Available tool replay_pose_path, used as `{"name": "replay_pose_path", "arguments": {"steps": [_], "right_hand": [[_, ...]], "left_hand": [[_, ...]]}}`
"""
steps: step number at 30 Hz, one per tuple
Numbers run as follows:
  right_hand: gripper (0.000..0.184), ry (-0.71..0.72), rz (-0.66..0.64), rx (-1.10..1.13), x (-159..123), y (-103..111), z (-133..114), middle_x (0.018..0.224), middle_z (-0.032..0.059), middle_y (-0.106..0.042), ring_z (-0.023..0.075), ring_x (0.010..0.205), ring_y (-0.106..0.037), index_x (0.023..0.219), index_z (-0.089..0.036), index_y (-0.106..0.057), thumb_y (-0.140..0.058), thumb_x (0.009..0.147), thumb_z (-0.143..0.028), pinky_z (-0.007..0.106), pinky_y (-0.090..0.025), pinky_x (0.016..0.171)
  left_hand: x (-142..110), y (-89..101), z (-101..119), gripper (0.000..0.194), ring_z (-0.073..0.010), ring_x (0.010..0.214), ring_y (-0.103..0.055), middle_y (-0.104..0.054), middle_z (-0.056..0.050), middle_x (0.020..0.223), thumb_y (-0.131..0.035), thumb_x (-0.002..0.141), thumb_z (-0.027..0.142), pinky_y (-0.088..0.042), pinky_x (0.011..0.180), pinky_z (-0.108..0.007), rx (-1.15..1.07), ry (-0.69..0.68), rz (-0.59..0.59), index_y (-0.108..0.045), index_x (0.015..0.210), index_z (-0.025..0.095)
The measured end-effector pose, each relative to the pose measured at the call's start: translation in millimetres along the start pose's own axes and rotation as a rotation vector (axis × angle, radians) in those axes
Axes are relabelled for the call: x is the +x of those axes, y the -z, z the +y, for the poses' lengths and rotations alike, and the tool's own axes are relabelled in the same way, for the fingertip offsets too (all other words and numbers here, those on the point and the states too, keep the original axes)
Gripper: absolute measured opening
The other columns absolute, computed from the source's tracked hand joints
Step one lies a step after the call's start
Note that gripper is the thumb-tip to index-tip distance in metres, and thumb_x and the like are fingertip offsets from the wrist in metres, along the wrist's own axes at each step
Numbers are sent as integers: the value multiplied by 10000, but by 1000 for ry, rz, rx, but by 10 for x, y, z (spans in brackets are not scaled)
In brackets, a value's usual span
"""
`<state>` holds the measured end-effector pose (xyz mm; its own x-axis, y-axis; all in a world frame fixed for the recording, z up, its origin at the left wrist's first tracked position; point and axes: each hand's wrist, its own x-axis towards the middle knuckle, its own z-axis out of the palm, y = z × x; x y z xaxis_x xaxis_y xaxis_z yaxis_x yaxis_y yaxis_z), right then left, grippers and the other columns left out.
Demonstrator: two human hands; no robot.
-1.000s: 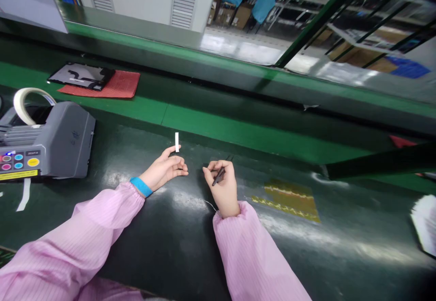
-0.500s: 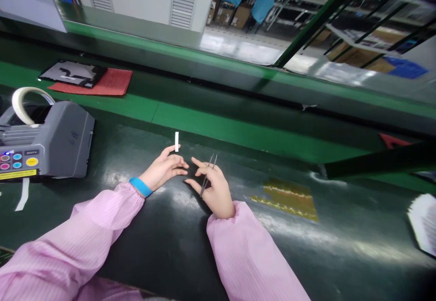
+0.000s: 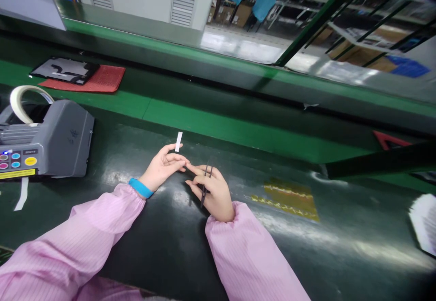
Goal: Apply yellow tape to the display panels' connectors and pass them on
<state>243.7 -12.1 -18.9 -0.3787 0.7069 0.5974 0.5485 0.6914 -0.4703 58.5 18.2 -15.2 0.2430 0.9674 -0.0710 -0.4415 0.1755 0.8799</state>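
Left hand: the white strip is borne upright near the tip of the index finger of the left hand; the other fingers are curled close together, and whether anything is pinched there cannot be made out.
Right hand: the dark tweezers are held across the fingers of the right hand, its index fingertip brought up to the left fingertips.
Wristband: a blue band is worn on the left wrist.
Right of the hands: a yellowish film patch is laid flat on the dark bench.
Left of the hands: a grey tape dispenser is placed, a tape roll mounted on it.
Beyond, far left: a dark panel is rested partly on a red sheet.
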Motion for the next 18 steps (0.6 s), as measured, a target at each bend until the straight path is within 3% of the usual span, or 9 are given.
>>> {"name": "replay_pose_path", "arguments": {"steps": [18], "right_hand": [[162, 30, 11, 11, -5, -2, -3, 1125, 63, -775, 226, 951, -698, 800, -268, -589, -620, 926, -171, 422, -575, 809]], "left_hand": [[19, 33, -12, 514, -131, 731, -710, -719, 17, 784, -892, 687, 268, -550, 776, -267, -37, 25, -41, -510, 1018, 179]]}}
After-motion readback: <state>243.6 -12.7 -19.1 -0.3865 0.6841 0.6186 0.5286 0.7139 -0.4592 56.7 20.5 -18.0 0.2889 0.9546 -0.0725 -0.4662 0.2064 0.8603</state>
